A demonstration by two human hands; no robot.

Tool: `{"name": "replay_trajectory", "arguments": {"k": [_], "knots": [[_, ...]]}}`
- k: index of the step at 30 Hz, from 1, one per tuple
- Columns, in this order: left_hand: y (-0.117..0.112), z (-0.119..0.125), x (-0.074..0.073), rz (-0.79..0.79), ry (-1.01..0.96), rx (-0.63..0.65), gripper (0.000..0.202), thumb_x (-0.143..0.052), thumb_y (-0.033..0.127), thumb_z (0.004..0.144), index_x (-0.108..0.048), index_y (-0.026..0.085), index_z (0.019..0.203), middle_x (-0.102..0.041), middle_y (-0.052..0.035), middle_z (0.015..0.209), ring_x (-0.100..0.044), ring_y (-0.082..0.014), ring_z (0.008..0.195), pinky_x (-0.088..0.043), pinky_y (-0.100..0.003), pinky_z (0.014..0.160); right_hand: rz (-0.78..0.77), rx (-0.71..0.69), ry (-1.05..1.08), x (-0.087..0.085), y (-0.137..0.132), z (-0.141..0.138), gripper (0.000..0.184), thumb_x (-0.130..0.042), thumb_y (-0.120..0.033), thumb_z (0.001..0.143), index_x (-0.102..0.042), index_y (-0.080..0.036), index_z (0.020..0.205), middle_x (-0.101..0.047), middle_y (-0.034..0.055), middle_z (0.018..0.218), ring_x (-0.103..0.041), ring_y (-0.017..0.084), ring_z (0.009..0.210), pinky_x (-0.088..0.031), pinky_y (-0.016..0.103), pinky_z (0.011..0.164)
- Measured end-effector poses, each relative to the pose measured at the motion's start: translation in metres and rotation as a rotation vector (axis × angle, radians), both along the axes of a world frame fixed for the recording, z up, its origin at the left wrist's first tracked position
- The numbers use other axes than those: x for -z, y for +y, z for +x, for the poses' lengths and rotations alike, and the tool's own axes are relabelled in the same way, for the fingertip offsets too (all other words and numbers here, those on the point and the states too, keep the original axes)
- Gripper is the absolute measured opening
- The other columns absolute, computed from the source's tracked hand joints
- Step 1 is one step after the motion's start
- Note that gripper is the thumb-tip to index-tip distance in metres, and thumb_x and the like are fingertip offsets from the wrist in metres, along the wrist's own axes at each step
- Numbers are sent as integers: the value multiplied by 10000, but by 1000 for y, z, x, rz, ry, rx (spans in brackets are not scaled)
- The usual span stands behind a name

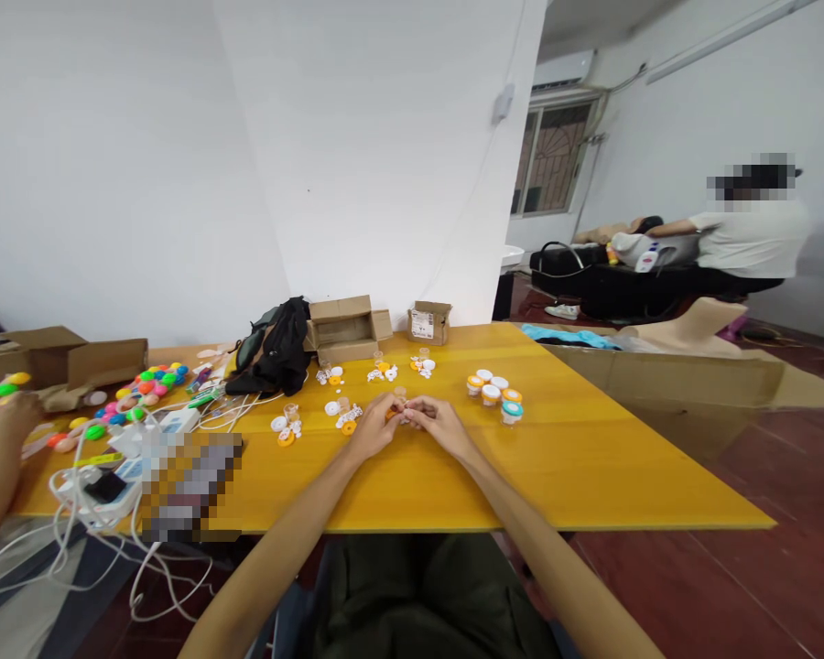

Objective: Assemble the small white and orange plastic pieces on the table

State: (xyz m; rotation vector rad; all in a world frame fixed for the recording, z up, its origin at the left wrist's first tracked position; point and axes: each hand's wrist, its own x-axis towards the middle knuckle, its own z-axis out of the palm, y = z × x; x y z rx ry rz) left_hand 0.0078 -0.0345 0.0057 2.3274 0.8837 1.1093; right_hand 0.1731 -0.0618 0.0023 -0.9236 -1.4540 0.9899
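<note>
My left hand (pixel 374 428) is closed around a small orange plastic piece (pixel 390 414) above the table. Against it, my right hand (pixel 440 425) is pinched, its fingertips meeting the left ones; whatever they grip is too small to make out. A clear cup shows just behind my fingers, partly covered. To the left lie groups of loose parts: white discs (pixel 332 408), orange rings (pixel 349 427), small white pieces and clear cups (pixel 291 412). On the right stands a cluster of small lidded jars (pixel 491 394) with white, orange and teal tops (pixel 512 408).
Cardboard boxes (pixel 347 331) and a black bag (pixel 275 346) stand along the back of the yellow table (pixel 590 458). At left are power strips (pixel 127 476), tangled cables, colourful balls (pixel 144 388) and another person's hand (pixel 10 421). Someone sits at far right.
</note>
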Motion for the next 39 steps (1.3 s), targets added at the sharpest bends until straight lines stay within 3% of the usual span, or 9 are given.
{"name": "replay_trajectory", "arguments": {"k": [9,17,24,33,39], "knots": [[2,2,-3,-63,-47,2,120,-574,176,859,-560,197,743,-623,5,776,-567,-158,765,-464,-288,781,0,68,-1,0,4,6,337,-694,-536,699,-653,-203,740,-663,-5,673,-590,148,622,-489,272,612],[0,1,-1,90,151,40,141,-577,81,821,-563,211,768,-597,-36,933,-536,-211,951,-433,-351,883,31,122,-55,4,7,7,247,-710,-443,672,-634,-211,702,-678,7,694,-619,170,671,-501,298,672],[-1,0,1,120,271,8,128,-567,96,827,-580,213,778,-567,-52,1009,-493,-234,997,-413,-390,893,10,114,-148,5,9,13,208,-717,-391,663,-616,-213,699,-680,0,694,-620,176,683,-497,306,679],[-6,2,-3,112,339,-43,126,-570,104,810,-610,218,775,-553,-61,1056,-496,-247,1022,-409,-410,916,77,71,-398,9,6,15,25,-636,-232,720,-616,-218,712,-681,-8,737,-614,178,705,-489,304,698],[-6,2,-3,115,332,-43,155,-558,74,777,-611,219,771,-553,-63,1038,-497,-249,1017,-414,-405,912,180,138,-583,5,3,15,63,-618,-189,750,-649,-224,709,-674,7,745,-605,202,774,-475,324,746]]}}
